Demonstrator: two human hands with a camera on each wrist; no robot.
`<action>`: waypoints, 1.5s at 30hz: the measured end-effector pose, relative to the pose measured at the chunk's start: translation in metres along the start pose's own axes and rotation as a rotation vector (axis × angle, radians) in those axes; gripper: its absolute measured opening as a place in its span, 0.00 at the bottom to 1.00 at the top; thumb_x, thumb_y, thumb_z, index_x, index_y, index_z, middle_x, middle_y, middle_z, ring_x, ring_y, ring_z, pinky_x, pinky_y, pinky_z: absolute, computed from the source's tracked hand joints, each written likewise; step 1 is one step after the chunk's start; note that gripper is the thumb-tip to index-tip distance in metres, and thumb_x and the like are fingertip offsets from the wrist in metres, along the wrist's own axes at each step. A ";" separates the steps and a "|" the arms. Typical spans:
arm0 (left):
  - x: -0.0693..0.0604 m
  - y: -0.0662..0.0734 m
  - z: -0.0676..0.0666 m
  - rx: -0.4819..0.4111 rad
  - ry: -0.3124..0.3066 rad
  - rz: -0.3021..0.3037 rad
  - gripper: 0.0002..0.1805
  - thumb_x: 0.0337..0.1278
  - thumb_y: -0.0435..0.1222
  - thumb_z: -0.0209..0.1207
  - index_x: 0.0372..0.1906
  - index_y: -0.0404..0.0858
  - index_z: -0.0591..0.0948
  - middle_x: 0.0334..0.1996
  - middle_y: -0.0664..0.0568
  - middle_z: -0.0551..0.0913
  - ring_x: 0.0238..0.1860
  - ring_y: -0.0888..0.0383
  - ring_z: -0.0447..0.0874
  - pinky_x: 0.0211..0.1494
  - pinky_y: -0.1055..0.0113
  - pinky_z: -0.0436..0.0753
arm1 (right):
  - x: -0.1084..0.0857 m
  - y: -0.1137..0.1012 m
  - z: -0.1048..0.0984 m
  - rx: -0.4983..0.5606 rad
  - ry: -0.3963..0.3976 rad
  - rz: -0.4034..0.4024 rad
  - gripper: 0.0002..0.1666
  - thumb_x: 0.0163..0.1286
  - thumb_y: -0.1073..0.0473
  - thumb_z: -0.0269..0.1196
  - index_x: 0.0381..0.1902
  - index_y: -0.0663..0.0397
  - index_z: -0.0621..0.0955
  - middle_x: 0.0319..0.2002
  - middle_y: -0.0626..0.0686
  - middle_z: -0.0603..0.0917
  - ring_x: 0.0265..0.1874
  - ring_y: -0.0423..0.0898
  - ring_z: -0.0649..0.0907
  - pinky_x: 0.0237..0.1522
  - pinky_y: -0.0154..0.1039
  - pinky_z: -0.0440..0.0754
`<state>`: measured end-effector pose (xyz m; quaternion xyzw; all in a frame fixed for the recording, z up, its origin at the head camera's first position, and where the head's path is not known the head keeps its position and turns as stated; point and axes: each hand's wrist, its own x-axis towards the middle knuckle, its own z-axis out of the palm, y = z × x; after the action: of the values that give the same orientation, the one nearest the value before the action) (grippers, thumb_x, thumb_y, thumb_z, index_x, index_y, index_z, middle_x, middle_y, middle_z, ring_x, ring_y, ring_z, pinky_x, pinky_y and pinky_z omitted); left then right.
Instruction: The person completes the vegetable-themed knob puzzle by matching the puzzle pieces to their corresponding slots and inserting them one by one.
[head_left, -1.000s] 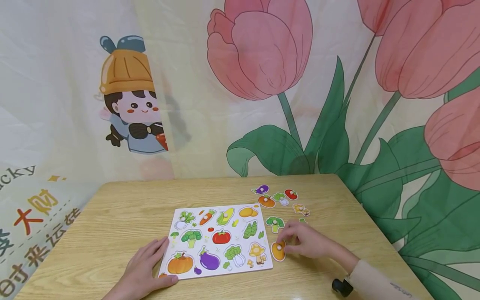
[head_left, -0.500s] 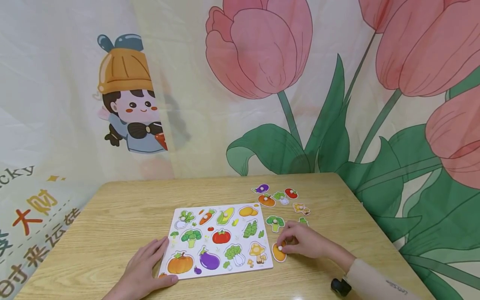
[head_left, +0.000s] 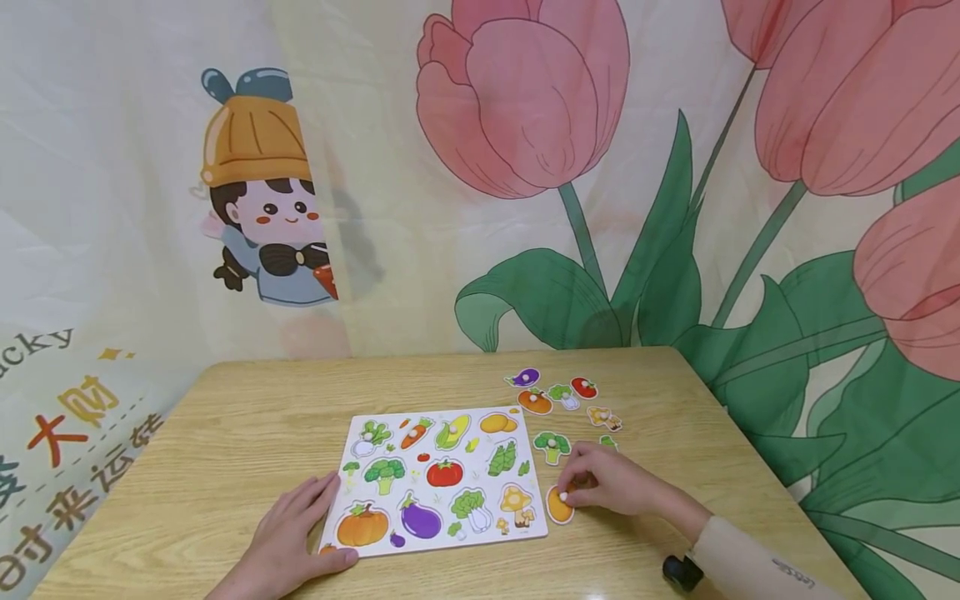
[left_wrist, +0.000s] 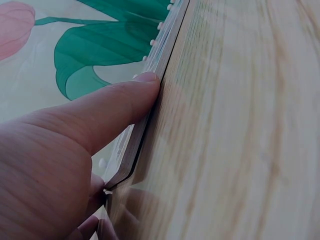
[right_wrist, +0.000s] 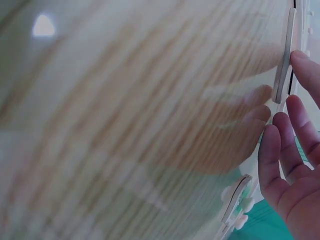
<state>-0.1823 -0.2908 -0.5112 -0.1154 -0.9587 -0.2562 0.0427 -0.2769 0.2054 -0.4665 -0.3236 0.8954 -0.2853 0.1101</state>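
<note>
Thumb and forefinger of the right hand (head_left: 611,479) pinch the small white knob of a flat, orange-yellow oval puzzle piece (head_left: 557,510) at lower right of centre in the head view; whether it is off the wood-grain tabletop (head_left: 277,392) cannot be told. The piece lies at the hand's left, below its fingertips, its long axis running up and down the frame. Just left of it is the right edge of a white rectangular puzzle board (head_left: 476,461). On that board, in its upper right corner, above and left of the hand, is an outlined yellow-orange fruit picture (head_left: 497,423), its long axis lying across the frame. The left hand (head_left: 288,533), well apart from the piece, rests loosely round the board's lower left corner, thumb on the near edge.
</note>
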 end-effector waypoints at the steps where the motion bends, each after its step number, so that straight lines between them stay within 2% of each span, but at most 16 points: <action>1: 0.000 0.000 0.000 0.001 0.002 0.004 0.62 0.46 0.64 0.76 0.80 0.32 0.67 0.78 0.35 0.67 0.78 0.30 0.56 0.73 0.26 0.57 | 0.000 0.000 0.000 -0.004 0.004 -0.003 0.04 0.72 0.53 0.73 0.39 0.32 0.91 0.42 0.42 0.80 0.43 0.44 0.78 0.45 0.36 0.79; 6: 0.000 0.002 -0.001 0.008 -0.007 0.009 0.62 0.46 0.62 0.76 0.80 0.31 0.67 0.78 0.35 0.67 0.78 0.30 0.57 0.73 0.27 0.58 | -0.001 0.001 -0.003 -0.021 0.037 0.024 0.03 0.71 0.52 0.74 0.40 0.33 0.91 0.41 0.40 0.80 0.42 0.43 0.79 0.44 0.36 0.80; 11: 0.000 0.003 -0.003 -0.009 -0.016 0.001 0.61 0.46 0.62 0.76 0.80 0.31 0.67 0.78 0.34 0.66 0.78 0.30 0.57 0.74 0.28 0.56 | 0.005 -0.003 -0.004 -0.021 0.128 0.059 0.02 0.71 0.53 0.74 0.39 0.36 0.90 0.39 0.42 0.80 0.39 0.43 0.78 0.39 0.34 0.79; 17: 0.000 0.002 -0.003 -0.007 -0.012 0.008 0.61 0.46 0.62 0.76 0.79 0.30 0.67 0.78 0.34 0.66 0.78 0.30 0.57 0.74 0.28 0.57 | 0.027 -0.012 -0.003 -0.036 0.244 0.118 0.05 0.68 0.55 0.77 0.36 0.36 0.90 0.36 0.40 0.82 0.36 0.44 0.77 0.35 0.36 0.76; 21: 0.001 0.002 -0.003 -0.010 -0.014 0.009 0.61 0.47 0.61 0.76 0.80 0.30 0.67 0.78 0.33 0.66 0.78 0.29 0.57 0.74 0.28 0.56 | 0.044 -0.018 -0.002 -0.049 0.300 0.159 0.04 0.67 0.55 0.77 0.35 0.38 0.90 0.34 0.38 0.82 0.36 0.45 0.77 0.36 0.36 0.75; 30: 0.001 -0.001 -0.002 -0.032 -0.029 -0.008 0.62 0.47 0.62 0.76 0.80 0.31 0.66 0.79 0.34 0.66 0.78 0.29 0.56 0.75 0.27 0.55 | 0.076 -0.026 0.006 0.008 0.379 0.257 0.03 0.67 0.53 0.77 0.36 0.41 0.91 0.36 0.42 0.82 0.37 0.44 0.77 0.37 0.36 0.79; 39: 0.003 -0.001 -0.002 -0.018 -0.039 -0.020 0.63 0.47 0.65 0.75 0.80 0.31 0.66 0.79 0.35 0.66 0.78 0.29 0.56 0.74 0.25 0.56 | 0.101 -0.029 0.014 0.065 0.433 0.260 0.04 0.68 0.55 0.76 0.37 0.46 0.91 0.37 0.46 0.85 0.37 0.44 0.80 0.37 0.37 0.82; 45: 0.004 -0.002 0.000 0.000 -0.053 -0.032 0.63 0.47 0.67 0.74 0.81 0.33 0.66 0.80 0.38 0.65 0.78 0.30 0.57 0.72 0.24 0.58 | 0.115 -0.031 0.020 0.091 0.451 0.338 0.05 0.68 0.53 0.76 0.37 0.46 0.90 0.38 0.47 0.83 0.41 0.46 0.79 0.41 0.38 0.82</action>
<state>-0.1866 -0.2921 -0.5117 -0.1069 -0.9613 -0.2537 0.0134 -0.3417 0.1031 -0.4661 -0.0926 0.9248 -0.3677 -0.0313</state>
